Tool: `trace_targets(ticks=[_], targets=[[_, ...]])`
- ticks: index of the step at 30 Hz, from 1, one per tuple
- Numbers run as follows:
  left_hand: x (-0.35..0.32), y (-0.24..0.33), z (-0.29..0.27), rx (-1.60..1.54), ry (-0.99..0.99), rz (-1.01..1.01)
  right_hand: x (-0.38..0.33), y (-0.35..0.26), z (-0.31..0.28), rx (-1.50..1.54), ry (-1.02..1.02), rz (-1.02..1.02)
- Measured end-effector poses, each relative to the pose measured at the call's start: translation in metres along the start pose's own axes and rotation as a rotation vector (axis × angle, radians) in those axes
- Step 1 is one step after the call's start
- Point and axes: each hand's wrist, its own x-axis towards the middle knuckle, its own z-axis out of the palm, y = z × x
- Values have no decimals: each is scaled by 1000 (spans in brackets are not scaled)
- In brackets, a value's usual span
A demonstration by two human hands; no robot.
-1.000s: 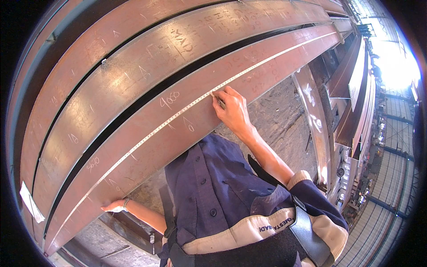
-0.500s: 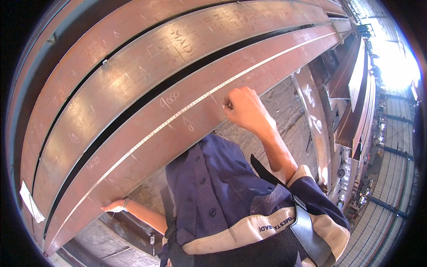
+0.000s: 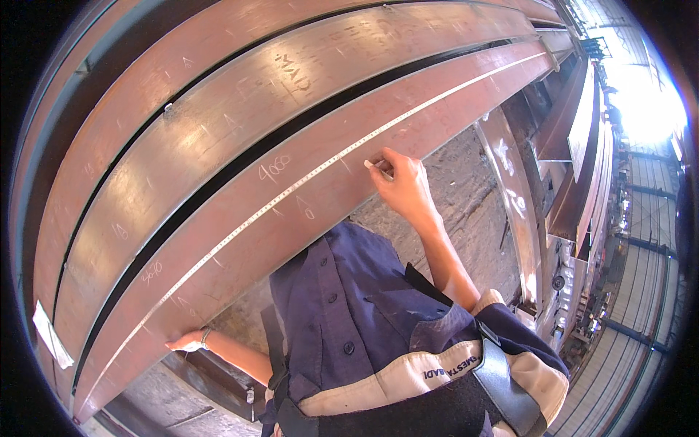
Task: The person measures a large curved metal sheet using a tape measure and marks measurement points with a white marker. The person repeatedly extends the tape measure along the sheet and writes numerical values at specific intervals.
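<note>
A long reddish-brown steel beam (image 3: 240, 251) lies across in front of me, with a pale tape measure (image 3: 291, 188) stretched along its face. Chalk ticks and handwritten marks stand beside the tape. My right hand (image 3: 402, 188) is closed in a pinch on a short white piece of chalk (image 3: 369, 164), just over the beam's near edge and below the tape. Farther left, my left hand (image 3: 188, 340) rests at the beam's near edge with its fingers stretched out; part of them is hard to see.
More steel beams (image 3: 211, 116) lie parallel beyond this one, with dark gaps between. A white strip (image 3: 52, 335) sits at the far left. To the right are a chalk-marked beam (image 3: 506, 175) and stacked steel sections (image 3: 571, 131). Grey concrete floor (image 3: 459, 207) shows between.
My right hand has turned and its fingers have come forward, so the chalk now shows between them. My left hand and the tape stay almost where they were.
</note>
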Motion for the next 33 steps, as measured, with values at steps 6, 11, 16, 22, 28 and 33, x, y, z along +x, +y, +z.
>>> trace_targets(ticks=[6,11,16,22,28,33], targets=[[3,-4,0,18,19,7,-8,21,-14,-12,62,91],[25,-23,-3,52,80,34,-12,39,-19,26,156,88],[50,-44,-1,245,361,185,-10,45,-25,20,164,133],[-7,6,-10,533,214,617,0,53,-26,30,205,67],[-165,52,-7,247,-456,1276,10,69,-26,0,182,5],[-283,55,-11,123,-880,1082,11,69,-32,62,148,69]])
